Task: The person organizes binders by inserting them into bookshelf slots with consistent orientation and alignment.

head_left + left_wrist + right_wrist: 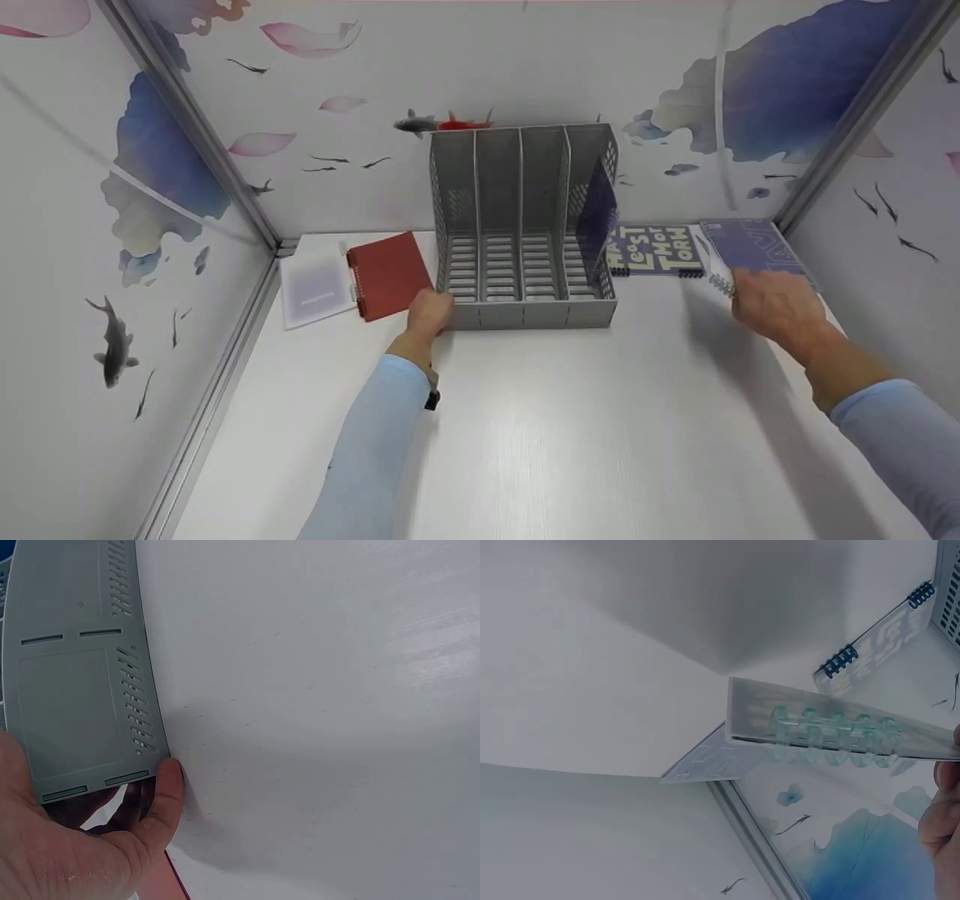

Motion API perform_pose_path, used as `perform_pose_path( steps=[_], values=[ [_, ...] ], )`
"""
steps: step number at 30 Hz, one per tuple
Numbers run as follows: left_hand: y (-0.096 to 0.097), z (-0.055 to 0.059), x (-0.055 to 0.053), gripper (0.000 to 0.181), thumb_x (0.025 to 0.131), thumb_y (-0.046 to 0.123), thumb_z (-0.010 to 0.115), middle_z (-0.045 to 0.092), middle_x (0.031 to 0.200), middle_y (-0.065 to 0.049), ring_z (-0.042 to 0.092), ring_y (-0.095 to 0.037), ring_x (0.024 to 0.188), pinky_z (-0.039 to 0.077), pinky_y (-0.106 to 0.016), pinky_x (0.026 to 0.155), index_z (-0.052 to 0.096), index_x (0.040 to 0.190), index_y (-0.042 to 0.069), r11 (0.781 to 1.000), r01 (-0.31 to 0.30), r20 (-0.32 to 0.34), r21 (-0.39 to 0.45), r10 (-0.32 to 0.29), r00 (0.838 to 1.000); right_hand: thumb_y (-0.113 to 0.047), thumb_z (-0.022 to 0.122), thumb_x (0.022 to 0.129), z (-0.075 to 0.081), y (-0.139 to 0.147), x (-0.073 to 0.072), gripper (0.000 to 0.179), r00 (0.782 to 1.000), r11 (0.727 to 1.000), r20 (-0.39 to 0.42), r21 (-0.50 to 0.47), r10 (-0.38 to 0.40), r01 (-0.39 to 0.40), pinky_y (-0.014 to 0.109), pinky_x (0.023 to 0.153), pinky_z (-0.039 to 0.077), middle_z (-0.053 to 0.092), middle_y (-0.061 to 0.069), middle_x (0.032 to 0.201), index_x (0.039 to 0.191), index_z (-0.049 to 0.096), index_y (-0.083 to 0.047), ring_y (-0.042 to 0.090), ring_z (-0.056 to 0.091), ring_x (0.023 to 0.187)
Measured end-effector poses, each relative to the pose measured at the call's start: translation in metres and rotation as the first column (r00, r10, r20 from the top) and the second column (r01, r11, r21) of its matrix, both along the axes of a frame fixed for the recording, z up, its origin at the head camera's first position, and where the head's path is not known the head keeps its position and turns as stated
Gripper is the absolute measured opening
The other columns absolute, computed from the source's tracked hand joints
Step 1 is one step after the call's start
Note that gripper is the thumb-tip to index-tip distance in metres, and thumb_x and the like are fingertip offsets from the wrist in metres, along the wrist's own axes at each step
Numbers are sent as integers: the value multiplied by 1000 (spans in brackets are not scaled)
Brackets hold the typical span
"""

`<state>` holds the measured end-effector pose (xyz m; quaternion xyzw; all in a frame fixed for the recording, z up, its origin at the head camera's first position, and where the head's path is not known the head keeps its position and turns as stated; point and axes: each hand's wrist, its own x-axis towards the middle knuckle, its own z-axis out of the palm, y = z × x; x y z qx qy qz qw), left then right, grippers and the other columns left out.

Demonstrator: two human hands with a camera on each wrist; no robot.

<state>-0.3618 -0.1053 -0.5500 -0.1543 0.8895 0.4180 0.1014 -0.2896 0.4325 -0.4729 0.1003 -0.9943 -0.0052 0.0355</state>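
A grey file organizer [544,313] with upright dividers stands against the back wall. My left hand [430,311] grips its front left corner, thumb and fingers around the edge in the left wrist view. A purple notebook [598,217] stands in its rightmost compartment. At the right, my right hand [780,306] pinches a thin notebook [754,709] with clear binding rings, raised above the table and seen nearly edge-on. Its cover is mostly hidden. Behind it lie a purple notebook with big pale lettering [658,251] and a plain purple-blue one [750,244].
Left of the organizer lie a red ring-bound notebook [391,276] and a white-and-lavender notebook [317,291], close together. White printed panels with metal corner posts [187,127] enclose the white table [517,427] at the back and on both sides.
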Motion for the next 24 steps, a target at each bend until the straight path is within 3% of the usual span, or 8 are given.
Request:
perform_pose_path(
  steps=[5,6,10,12,13,15,17,24],
  values=[
    [-3,-4,-4,30,110,24,46,57,94,-5,57,-22,84,49,-32,69,70,108,6,999,7,17,35,-7,1000,-10,52,102,-2,-1,3,15,997,999,-72,-47,-25,22,51,49,41,58,18,70,99,55,5,33,51,58],
    [-7,-15,-10,30,109,26,47,58,92,-3,57,-20,82,50,-32,67,70,105,7,998,18,-5,54,-17,1000,-10,52,102,-1,-2,4,15,996,998,-79,-62,-34,29,53,49,42,59,20,71,99,55,5,35,52,58],
    [-14,-37,-26,31,106,28,48,61,88,-3,59,-20,77,52,-34,64,71,98,9,998,30,-22,52,-28,999,-12,50,102,0,-4,4,22,995,990,-47,-113,-90,84,58,53,45,65,27,79,111,57,7,40,57,63],
    [-14,-39,-28,31,106,27,48,63,89,-4,60,-21,78,53,-35,63,72,99,9,999,27,-22,44,-26,999,-14,49,102,2,-6,3,30,993,986,-9,-123,-118,116,60,56,47,68,30,86,120,57,8,42,60,66],
    [-10,-29,-25,30,105,24,47,64,91,-6,61,-23,79,54,-36,64,72,101,7,999,15,3,31,-15,1000,-15,48,102,3,-7,3,33,992,983,7,-127,-130,130,62,58,49,69,32,90,124,56,9,43,62,69],
    [-8,-27,-23,31,106,24,48,65,94,-7,61,-23,81,54,-35,65,73,104,7,999,12,2,31,-12,1000,-15,48,101,5,-9,3,38,989,981,26,-131,-144,146,65,62,51,71,35,95,129,55,9,47,64,72],
    [-3,-10,-14,32,107,21,46,65,98,-9,63,-24,85,56,-36,68,73,111,4,1000,-4,35,29,3,999,-14,49,100,7,-10,3,41,988,978,30,-143,-152,154,69,66,53,72,38,101,132,55,10,52,67,76],
    [-3,-8,-8,32,107,22,46,60,93,-6,58,-22,82,51,-32,66,72,110,4,1000,-6,6,17,6,1000,-13,53,102,7,-18,3,46,981,950,39,-246,-188,192,69,74,55,71,44,119,141,52,11,48,67,79]
  ],
)
